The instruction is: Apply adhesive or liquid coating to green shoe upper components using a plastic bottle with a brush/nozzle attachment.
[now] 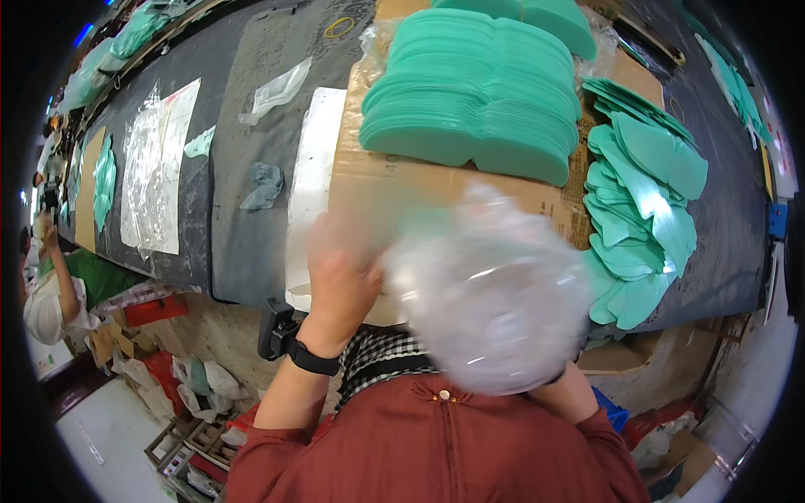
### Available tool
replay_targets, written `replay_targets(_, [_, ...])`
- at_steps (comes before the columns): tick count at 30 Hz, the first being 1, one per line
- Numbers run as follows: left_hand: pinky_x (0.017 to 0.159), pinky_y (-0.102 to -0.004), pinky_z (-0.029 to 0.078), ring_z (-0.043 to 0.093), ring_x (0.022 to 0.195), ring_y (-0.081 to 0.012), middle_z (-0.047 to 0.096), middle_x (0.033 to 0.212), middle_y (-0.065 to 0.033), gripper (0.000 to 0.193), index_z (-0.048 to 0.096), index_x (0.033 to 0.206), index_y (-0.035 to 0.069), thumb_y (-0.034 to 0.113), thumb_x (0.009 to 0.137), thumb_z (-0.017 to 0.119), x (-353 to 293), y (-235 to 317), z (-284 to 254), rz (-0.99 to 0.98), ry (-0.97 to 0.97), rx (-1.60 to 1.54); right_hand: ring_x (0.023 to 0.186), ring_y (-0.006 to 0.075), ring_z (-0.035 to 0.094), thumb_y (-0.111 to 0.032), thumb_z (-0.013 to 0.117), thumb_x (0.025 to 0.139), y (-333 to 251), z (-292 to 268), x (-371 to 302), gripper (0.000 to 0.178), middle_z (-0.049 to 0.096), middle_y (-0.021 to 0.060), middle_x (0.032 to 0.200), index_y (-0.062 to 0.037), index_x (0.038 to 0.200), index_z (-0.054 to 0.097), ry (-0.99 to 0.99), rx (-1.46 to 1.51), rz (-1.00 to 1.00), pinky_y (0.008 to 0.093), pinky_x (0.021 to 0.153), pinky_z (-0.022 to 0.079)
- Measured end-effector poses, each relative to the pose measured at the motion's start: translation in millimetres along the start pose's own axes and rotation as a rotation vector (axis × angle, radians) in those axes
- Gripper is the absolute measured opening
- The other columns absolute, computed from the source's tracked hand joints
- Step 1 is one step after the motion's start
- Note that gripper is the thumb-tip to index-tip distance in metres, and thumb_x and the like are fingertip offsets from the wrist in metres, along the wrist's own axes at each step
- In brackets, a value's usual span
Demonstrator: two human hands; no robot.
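Note:
A clear plastic bag (pixel 495 293), puffed out and blurred by motion, is in front of my body over the table's near edge. My left hand (pixel 342 260) is at the bag's left side, its fingers curled and partly smeared. What it grips, if anything, cannot be made out. A faint green blur shows just beyond it. The bag covers my right hand; only that forearm (pixel 566 396) shows below it. Beyond the bag, a tall stack of green, rounded, thin sheets (pixel 470 92) lies on a cardboard sheet (pixel 402 180). Looser green sheets (pixel 641 210) spread in a pile to the right.
On the dark table to the left lie a white board (pixel 314 184), scraps of plastic film (pixel 281 88) and a yellow rubber band (pixel 339 28). Another person (pixel 59 293) is at the far left. Bags and boxes (pixel 201 386) are on the floor below.

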State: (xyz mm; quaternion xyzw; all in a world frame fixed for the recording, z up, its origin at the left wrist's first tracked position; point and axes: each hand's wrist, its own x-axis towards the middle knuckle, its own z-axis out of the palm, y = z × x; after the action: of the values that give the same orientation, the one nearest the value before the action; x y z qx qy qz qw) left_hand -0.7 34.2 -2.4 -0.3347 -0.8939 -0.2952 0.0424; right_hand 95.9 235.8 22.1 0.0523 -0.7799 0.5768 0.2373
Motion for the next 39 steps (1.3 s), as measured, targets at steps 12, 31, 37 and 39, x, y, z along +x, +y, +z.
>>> replay_targets(12, [0.096, -0.0402, 0.046, 0.058, 0.107, -0.0332, 0.065, 0.113, -0.0128, 0.036, 0.070, 0.116, 0.004, 0.004, 0.081, 0.065, -34, -35, -68, -0.456, 0.208, -0.185, 0.128, 0.0310, 0.059, -0.019, 0.081, 0.084, 13, 40, 27, 0.067, 0.060, 0.0183, 0.140, -0.0029, 0.143, 0.054, -0.194, 0.019, -0.157, 0.0412, 0.104, 0.049])
replay_targets(31, [0.086, -0.0501, 0.041, 0.054, 0.098, -0.0401, 0.062, 0.101, -0.0160, 0.028, 0.071, 0.099, 0.009, 0.004, 0.072, 0.071, -33, -11, -8, 0.072, -0.079, -0.151, 0.109, 0.0268, 0.065, -0.020, 0.071, 0.092, -3, 6, -21, 0.031, 0.068, 0.0117, 0.117, -0.0041, 0.118, 0.064, 0.108, -0.241, -0.032, 0.0347, 0.094, 0.051])
replay_targets(37, [0.089, -0.0456, 0.042, 0.055, 0.101, -0.0344, 0.063, 0.110, -0.0115, 0.033, 0.073, 0.109, 0.011, 0.002, 0.077, 0.070, -25, 4, -15, 0.026, -0.139, -0.036, 0.111, 0.0276, 0.064, -0.018, 0.071, 0.092, 6, -66, -54, 0.032, 0.068, 0.0126, 0.119, -0.0041, 0.120, 0.064, 0.167, -0.610, 0.086, 0.0357, 0.096, 0.051])
replay_targets(39, [0.092, -0.0412, 0.043, 0.056, 0.102, -0.0283, 0.064, 0.117, -0.0067, 0.041, 0.075, 0.117, 0.014, 0.001, 0.078, 0.071, -26, 3, -19, 0.006, -0.165, -0.016, 0.112, 0.0278, 0.064, -0.017, 0.071, 0.092, -6, -89, -68, 0.033, 0.068, 0.0129, 0.120, -0.0041, 0.121, 0.064, 0.146, -0.952, 0.095, 0.0360, 0.097, 0.051])
